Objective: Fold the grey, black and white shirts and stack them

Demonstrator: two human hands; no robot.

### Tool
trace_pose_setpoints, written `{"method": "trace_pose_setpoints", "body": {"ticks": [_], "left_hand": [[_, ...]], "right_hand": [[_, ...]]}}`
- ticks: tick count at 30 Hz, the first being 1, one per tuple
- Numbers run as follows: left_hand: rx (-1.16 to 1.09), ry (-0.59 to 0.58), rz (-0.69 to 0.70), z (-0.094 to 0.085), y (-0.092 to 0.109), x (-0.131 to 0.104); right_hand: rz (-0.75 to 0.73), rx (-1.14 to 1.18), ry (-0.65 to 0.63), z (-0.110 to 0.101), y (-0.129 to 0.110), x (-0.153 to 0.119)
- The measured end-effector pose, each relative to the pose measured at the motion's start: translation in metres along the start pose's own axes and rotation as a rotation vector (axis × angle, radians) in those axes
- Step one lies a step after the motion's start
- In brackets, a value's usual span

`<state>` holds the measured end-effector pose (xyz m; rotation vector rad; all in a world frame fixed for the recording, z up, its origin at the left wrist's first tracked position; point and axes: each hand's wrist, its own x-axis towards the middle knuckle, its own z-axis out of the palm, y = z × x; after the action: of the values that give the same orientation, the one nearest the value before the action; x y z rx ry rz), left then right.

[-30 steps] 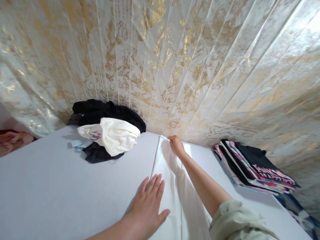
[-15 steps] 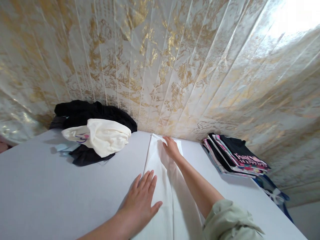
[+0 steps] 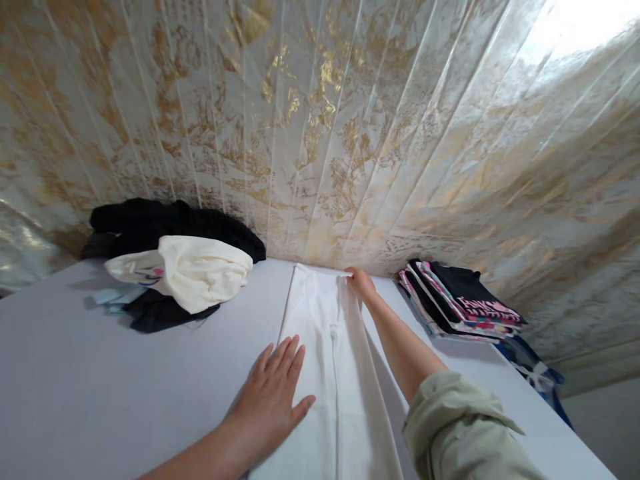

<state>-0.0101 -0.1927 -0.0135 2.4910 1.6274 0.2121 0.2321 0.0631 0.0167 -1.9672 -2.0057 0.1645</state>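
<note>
White trousers lie lengthwise on the white table, their waist end at the far side by the wall covering and a long fold line down the middle. My left hand rests flat along their left edge, fingers spread, partly on the cloth. At the far right corner of the waist, my right hand is closed on the fabric, fingertips pinching the edge. The near end of the trousers runs out of view.
On the left is a loose heap with a cream garment, a black garment and dark cloth. A folded clothes stack stands at the right edge, with a blue item beside it. Gold-patterned sheeting backs the table.
My right hand has gone from lying on the trousers' waist to gripping its far right corner. The right side of the cloth has shifted. My left hand stays flat; the view has turned slightly right.
</note>
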Motion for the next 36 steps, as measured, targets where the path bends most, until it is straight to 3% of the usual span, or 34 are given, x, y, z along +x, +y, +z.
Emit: {"method": "trace_pose_setpoints", "body": {"ticks": [4, 12, 25, 30, 33, 36], "left_hand": [[0.018, 0.010, 0.003, 0.001, -0.001, 0.001], [0.003, 0.103, 0.031, 0.011, -0.005, 0.000], [0.014, 0.034, 0.020, 0.005, -0.002, 0.002], [0.011, 0.064, 0.022, 0.006, -0.003, 0.002], [-0.001, 0.099, 0.025, 0.009, -0.004, 0.001], [-0.006, 0.120, 0.031, 0.013, -0.005, 0.001]], "right_hand": [[-0.003, -0.016, -0.054, 0.010, -0.007, 0.010], [0.020, -0.055, -0.104, 0.010, -0.005, 0.016], [-0.041, 0.041, -0.084, 0.009, -0.013, 0.017], [-0.028, 0.098, -0.069, 0.014, -0.016, 0.005], [-0.051, 0.132, -0.035, -0.002, -0.011, -0.010], [-0.092, 0.157, -0.022, -0.023, -0.008, -0.042]]}}
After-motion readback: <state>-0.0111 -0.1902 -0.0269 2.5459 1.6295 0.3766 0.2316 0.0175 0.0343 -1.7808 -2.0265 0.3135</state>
